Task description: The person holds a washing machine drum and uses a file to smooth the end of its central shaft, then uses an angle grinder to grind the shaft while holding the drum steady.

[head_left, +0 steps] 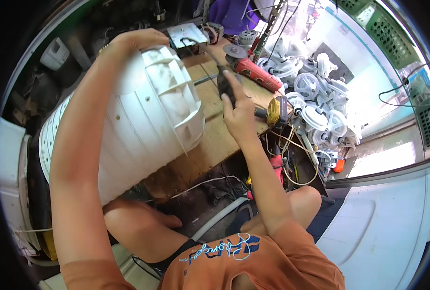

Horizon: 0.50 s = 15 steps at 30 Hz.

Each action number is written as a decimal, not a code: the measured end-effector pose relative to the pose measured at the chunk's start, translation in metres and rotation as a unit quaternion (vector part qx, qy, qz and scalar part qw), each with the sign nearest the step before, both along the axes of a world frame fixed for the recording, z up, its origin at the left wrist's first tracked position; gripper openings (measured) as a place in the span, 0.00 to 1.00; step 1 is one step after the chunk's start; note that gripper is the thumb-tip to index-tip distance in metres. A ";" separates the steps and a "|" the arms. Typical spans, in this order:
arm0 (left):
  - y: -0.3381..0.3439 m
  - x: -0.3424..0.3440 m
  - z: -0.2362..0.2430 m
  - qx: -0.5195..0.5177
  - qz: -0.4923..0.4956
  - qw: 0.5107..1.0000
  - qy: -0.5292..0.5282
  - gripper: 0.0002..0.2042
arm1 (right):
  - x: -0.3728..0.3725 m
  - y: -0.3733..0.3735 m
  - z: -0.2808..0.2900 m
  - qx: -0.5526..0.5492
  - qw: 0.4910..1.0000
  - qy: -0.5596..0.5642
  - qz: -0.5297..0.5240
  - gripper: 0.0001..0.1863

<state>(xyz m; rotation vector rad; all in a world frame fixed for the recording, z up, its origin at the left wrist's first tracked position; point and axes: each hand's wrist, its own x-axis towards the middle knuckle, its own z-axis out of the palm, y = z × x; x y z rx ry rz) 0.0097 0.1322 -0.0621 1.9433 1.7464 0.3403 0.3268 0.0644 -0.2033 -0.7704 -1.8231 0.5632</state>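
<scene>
A large white plastic drum [133,116], ribbed and dotted with holes, lies tilted on its side at the left. My left arm reaches over it, and my left hand [140,39] rests across its far upper rim. Those fingers are bent over the edge, partly out of sight. Over the wooden board, my right hand [239,111] is closed around a black power tool [225,88]. Just right of that hand is a yellow-and-black power tool part [275,112]; whether it belongs to the held tool I cannot tell.
A red angle grinder [253,70] lies on the wooden board [200,150]. Behind it are a metal box [187,36] with wires and a heap of white plastic parts [316,92]. Loose cables [292,166] hang at the board's right. A white panel [376,227] stands at the lower right.
</scene>
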 end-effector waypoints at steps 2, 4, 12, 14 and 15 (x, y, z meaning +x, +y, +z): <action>-0.012 -0.041 -0.005 -0.006 -0.029 0.999 -0.020 0.16 | 0.001 -0.036 0.006 -0.014 1.000 -0.026 0.008 0.29; -0.021 -0.039 -0.006 -0.003 0.008 1.000 -0.001 0.15 | 0.053 -0.085 0.008 -0.068 0.997 -0.023 0.018 0.30; 0.004 -0.027 -0.001 -0.015 -0.020 1.000 -0.016 0.15 | -0.007 0.004 0.007 0.006 1.000 0.002 0.012 0.29; -0.005 -0.031 -0.011 -0.081 0.032 0.993 -0.083 0.15 | 0.007 -0.035 0.005 -0.029 0.998 -0.047 -0.007 0.30; -0.013 -0.031 -0.013 -0.077 0.043 0.992 -0.087 0.15 | 0.028 -0.059 0.014 -0.042 0.997 -0.066 -0.013 0.30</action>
